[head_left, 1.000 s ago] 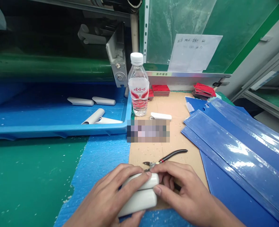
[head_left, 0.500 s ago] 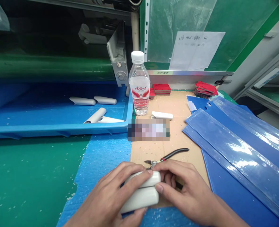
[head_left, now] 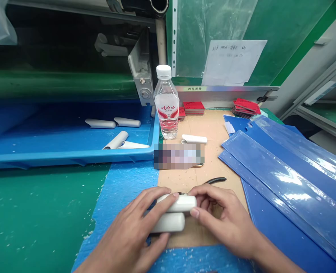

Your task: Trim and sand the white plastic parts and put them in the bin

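Two white, glossy plastic shells lie side by side in front of me, an upper shell (head_left: 182, 204) and a lower shell (head_left: 170, 223). My left hand (head_left: 141, 220) is closed around both, index finger across the upper one and thumb below the lower one. My right hand (head_left: 223, 216) pinches the right end of the upper shell between thumb and forefinger; its other fingers are curled. Behind the hands lies a pair of cutting pliers (head_left: 216, 180), mostly hidden, with a black handle showing. Farther back on the cardboard sits another white shell (head_left: 194, 139).
A blue tray (head_left: 71, 156) with several white shells stands at left beneath a green conveyor roller (head_left: 62, 81). A water bottle (head_left: 167, 106) stands beside it. A blurred-out phone-like object (head_left: 179, 156), red card stacks (head_left: 194, 107) and clear-covered blue sheets (head_left: 284, 182) lie around the cardboard (head_left: 210, 163).
The upper shell has shifted up and right relative to the lower one, and a gap now shows between them. Both hands moved slightly upward in view, covering more of the pliers.
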A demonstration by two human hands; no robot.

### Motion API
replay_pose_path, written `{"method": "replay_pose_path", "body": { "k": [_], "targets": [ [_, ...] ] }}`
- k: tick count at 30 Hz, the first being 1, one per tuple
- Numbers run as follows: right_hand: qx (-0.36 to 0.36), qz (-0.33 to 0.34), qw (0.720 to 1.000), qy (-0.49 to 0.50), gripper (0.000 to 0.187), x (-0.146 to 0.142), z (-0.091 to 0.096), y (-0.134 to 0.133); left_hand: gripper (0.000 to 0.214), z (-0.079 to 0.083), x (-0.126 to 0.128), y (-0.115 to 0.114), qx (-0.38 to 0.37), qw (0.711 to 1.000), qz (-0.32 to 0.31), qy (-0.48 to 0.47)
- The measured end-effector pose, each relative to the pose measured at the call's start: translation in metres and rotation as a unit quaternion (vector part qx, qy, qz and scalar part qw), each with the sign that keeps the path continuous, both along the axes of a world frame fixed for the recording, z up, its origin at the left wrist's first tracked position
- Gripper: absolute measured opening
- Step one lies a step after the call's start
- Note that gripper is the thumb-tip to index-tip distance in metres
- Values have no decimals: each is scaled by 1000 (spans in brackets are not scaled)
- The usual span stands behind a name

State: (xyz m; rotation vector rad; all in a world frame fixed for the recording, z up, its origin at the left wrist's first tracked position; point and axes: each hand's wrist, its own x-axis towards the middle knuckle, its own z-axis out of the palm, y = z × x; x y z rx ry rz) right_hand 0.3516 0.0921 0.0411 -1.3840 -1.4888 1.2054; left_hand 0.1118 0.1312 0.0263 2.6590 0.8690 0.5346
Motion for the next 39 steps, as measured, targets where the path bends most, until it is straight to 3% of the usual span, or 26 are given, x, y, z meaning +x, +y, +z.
{"method": "replay_pose_path", "body": {
  "k": [18,23,26,28,31,33,36,39],
  "targets": [
    [40,-87,987,126,14,9,-3,2,60,-5,-16,15,-10,997,71,-9],
    [53,-99,985,130,14,12,-7,4,43,0,-18,18,-16,985,149,-80],
    [47,-98,987,122,14,12,-7,5,33,3,-19,18,-91,946,260,-170],
    [35,-94,988,121,15,12,-8,5,37,6,-18,18,-186,894,309,-264],
    [24,-94,988,121,16,11,-9,6,49,12,-16,21,-315,788,310,-428],
    [17,-94,987,132,17,10,-10,6,53,14,-14,24,-358,734,301,-492],
    [-2,-99,978,182,20,11,-12,7,45,15,-13,25,-387,709,288,-515],
    [-28,-109,964,240,23,12,-14,9,34,12,-15,23,-399,725,263,-496]
  ]
}}
